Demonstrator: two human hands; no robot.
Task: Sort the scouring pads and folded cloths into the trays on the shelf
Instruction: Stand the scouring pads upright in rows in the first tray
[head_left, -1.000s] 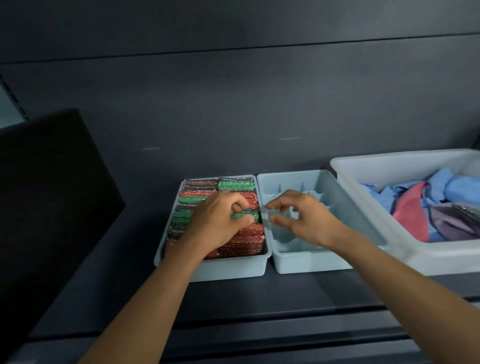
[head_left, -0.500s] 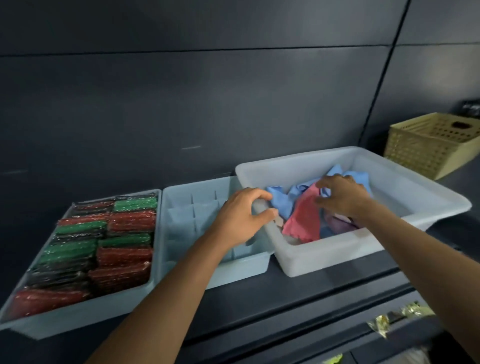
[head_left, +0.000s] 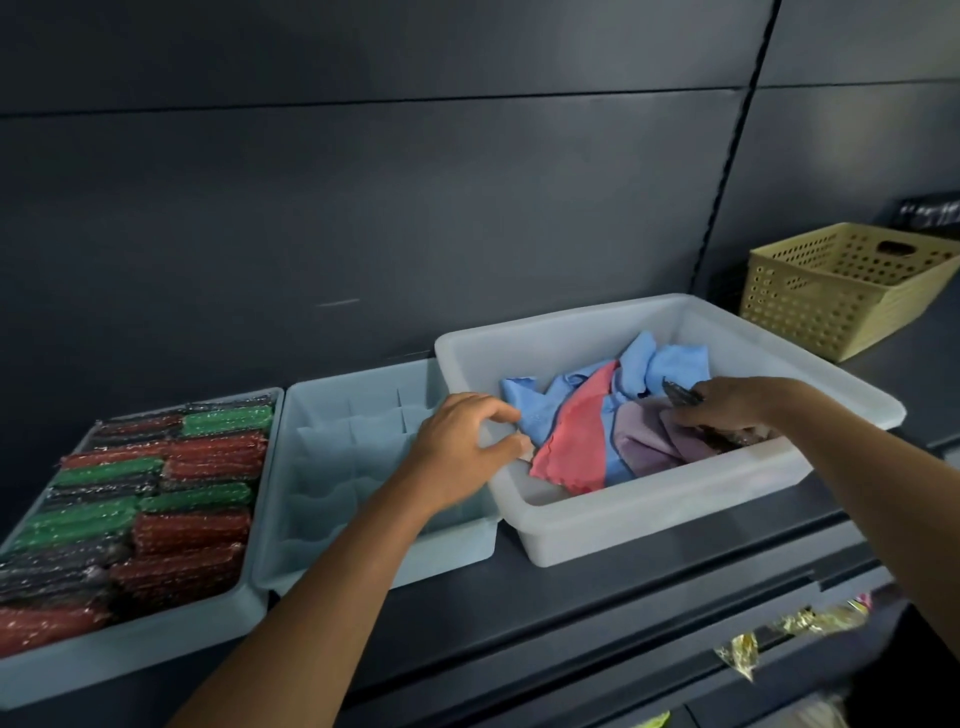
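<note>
Far left, the pad tray (head_left: 104, 670) is packed with scouring pads (head_left: 192, 530) in red, green and black, each in glossy film, set on edge in two rows. Just beside it sits the divided tray (head_left: 322, 457), its thin partitions showing. The left hand (head_left: 460, 447) reaches across that tray, fingers and thumb curled over the near-left rim of the white tub (head_left: 649, 525) and gripping it, probably to steady it. Inside the tub lie the cloths (head_left: 576, 447), blue, pink and lilac, heaped and crumpled rather than folded. At the tub's right side the right hand (head_left: 737, 405) clasps a dark pad (head_left: 680, 397), whose shiny wrap pokes out past the fingers above the lilac cloth. Well apart at the far right stands a yellow basket (head_left: 831, 301).

The pad should be light and springy, and its film slick, so a firm pinch across the narrow faces looks safer than holding loose wrapper. The cloths look limp and nearly weightless and likely to drag their neighbours along. Each is best lifted by one edge, shaken free, folded, then carried by the fold
</note>
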